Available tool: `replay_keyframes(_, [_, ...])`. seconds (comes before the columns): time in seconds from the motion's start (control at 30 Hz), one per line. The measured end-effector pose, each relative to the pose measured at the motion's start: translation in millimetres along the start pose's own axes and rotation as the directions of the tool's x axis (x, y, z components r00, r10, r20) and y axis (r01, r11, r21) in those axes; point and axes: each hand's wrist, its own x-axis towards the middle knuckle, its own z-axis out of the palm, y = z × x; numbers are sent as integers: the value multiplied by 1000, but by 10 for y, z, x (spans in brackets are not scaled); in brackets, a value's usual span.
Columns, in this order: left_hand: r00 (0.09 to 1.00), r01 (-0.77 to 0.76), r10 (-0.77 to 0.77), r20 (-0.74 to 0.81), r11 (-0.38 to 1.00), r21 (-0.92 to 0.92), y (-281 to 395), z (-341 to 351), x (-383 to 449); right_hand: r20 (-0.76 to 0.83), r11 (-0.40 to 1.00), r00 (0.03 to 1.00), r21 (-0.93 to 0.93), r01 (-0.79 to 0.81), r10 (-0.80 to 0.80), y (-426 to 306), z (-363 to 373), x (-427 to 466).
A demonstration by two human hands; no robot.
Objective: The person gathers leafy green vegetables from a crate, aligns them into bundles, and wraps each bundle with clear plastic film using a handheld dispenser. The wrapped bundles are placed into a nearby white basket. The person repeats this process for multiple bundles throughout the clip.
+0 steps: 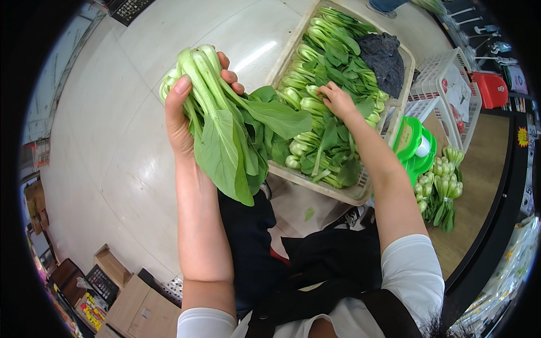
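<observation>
My left hand (186, 110) holds up a bunch of bok choy (215, 114), its pale stalks upward between thumb and fingers and its leaves hanging down to the right. Lower right of it, a beige plastic crate (304, 182) holds rows of loose bok choy (310, 105). Over the middle of the crate, my right hand (338, 100) reaches in with bent fingertips at a bok choy stalk; whether it grips one is unclear. A crumpled dark plastic bag (380, 61) lies at the crate's upper right.
A green plastic tape dispenser (414, 145) stands right of the crate. Tied bok choy bunches (444, 186) lie on a wooden surface (477, 186) nearby. White baskets (441, 95) and a red container (490, 89) are beyond. Another person's shoe (382, 10) shows at the top.
</observation>
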Motion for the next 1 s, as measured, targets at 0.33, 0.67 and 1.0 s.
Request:
replay_keyframes(0.33, [998,59,-59,6,997,-44,5,11,11,-135,996,990,-90,27,-39,74,78,-16])
replay_keyframes(0.67, [985,62,-63,160,998,9,68,-132,46,-343,906,905,413,-97,253,-118,-231,-388])
replay_keyframes(1.0, [996,-15,22,86,996,-83,262,-234,18,170,858,983,493,-146,70,-1677,-540,-2265])
